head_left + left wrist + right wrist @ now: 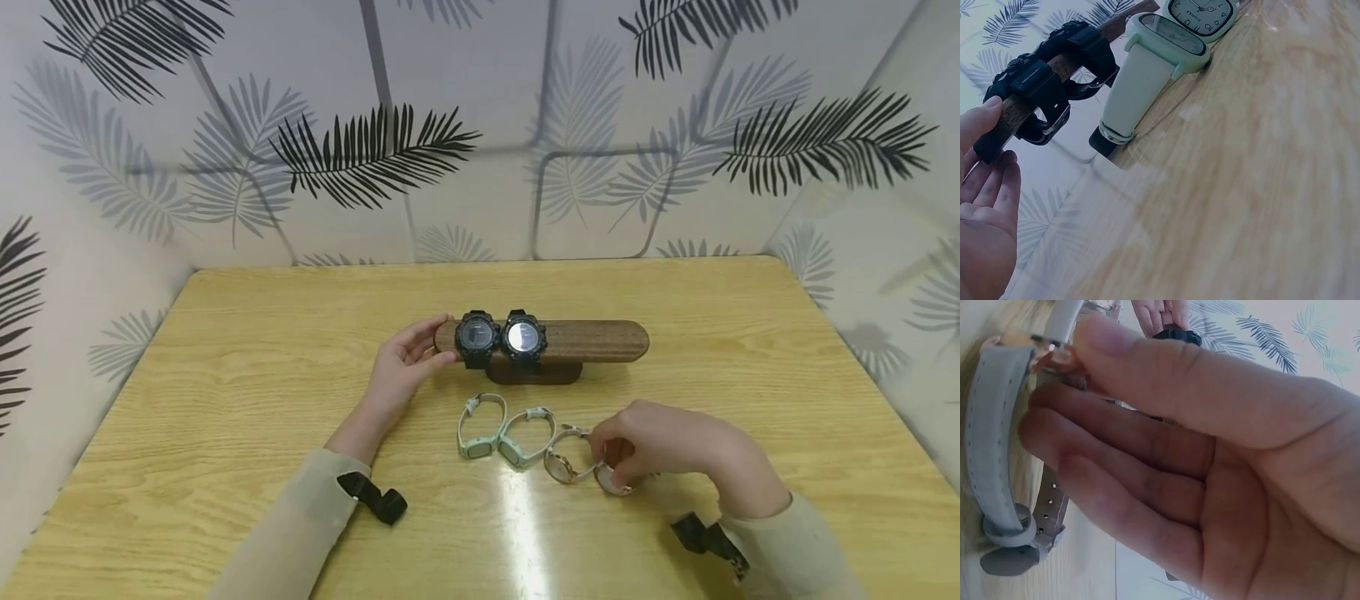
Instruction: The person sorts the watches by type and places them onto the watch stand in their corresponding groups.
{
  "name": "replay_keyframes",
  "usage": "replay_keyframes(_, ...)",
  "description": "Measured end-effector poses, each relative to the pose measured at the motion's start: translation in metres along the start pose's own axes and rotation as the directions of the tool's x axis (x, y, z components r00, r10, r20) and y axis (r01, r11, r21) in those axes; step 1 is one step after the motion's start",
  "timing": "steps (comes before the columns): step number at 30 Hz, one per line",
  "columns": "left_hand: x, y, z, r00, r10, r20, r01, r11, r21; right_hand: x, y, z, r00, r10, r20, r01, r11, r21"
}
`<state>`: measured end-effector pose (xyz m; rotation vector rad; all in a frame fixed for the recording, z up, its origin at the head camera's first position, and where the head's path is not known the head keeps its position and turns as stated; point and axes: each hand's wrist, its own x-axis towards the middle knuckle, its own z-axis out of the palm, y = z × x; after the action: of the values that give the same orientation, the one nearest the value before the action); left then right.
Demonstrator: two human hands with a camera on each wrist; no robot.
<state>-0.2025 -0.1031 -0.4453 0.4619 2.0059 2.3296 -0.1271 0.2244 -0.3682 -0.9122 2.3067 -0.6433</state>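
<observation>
My left hand (396,372) grips the left end of a dark wooden watch stand (592,340), thumb in front and fingers behind. Two black digital watches (476,335) are strapped side by side on the bar's left half. Over the row's right end, my right hand (667,442) pinches a wristwatch with a pale strap (991,431) and gold-toned case between thumb and fingers; part of its case is hidden. Just left of it lies a gold-rimmed watch (559,468). Further left are two mint-green watches, one with a square dial (1200,14), the other a pale-strapped watch (1138,81).
All of this stands on a light wood-grain table (225,400). Behind it hangs a pale backdrop (480,208) with dark leaf prints. Each sleeve carries a black wrist mount (372,498) near the cuff. A bright light reflection crosses the front of the table.
</observation>
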Motion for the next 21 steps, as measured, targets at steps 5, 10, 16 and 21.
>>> replay_keyframes(5,0.001,0.0,0.0,1.0,0.004,0.0,-0.004,1.0,-0.005,-0.001,0.001,-0.001,1.0,-0.002,0.012,0.002,1.0,0.008)
replay_keyframes(10,0.001,0.0,0.0,1.0,0.001,0.003,-0.001,1.0,-0.009,-0.008,0.002,-0.006,1.0,-0.002,-0.005,0.002,1.0,-0.003)
replay_keyframes(16,0.001,0.0,0.0,1.0,0.001,0.002,-0.001,1.0,0.0,-0.021,0.007,-0.017,0.991,-0.041,-0.129,0.029,0.995,-0.094)
replay_keyframes(21,0.0,-0.001,0.0,1.0,-0.003,-0.002,0.003,1.0,0.012,-0.028,0.015,-0.026,0.966,-0.036,-0.256,-0.009,0.985,-0.171)
